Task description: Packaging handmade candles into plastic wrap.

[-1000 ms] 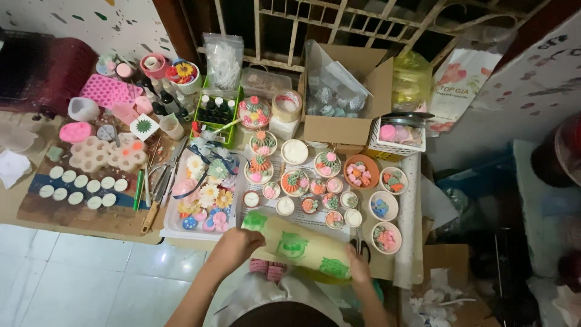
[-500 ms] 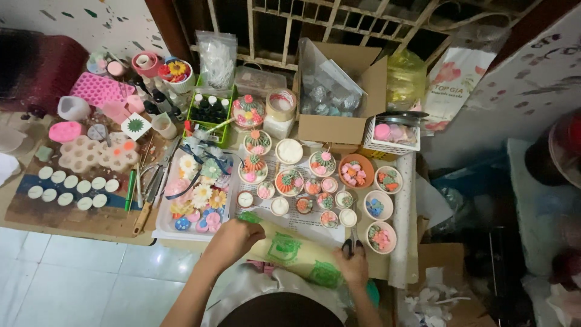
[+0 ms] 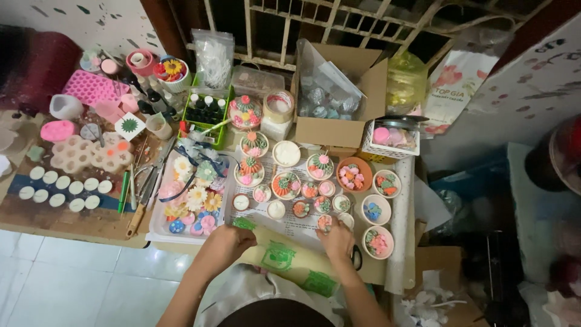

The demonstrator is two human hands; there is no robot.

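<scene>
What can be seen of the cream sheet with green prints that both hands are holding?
The cream sheet looks like thin paper or plastic, curled into a loose roll, with green printed patches along it. It lies slanted across the near table edge, from upper left to lower right. The left hand grips its upper-left end; the right hand presses on its upper edge near small decorated pots. Its lower end overhangs the person's lap.

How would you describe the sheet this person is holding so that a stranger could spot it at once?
Start at the open cardboard box, then come down past the small decorated bowls to the table's near edge. There both hands grip a pale paper sheet. Unlike the bowls, it is flat and carries green printed shapes.
</scene>
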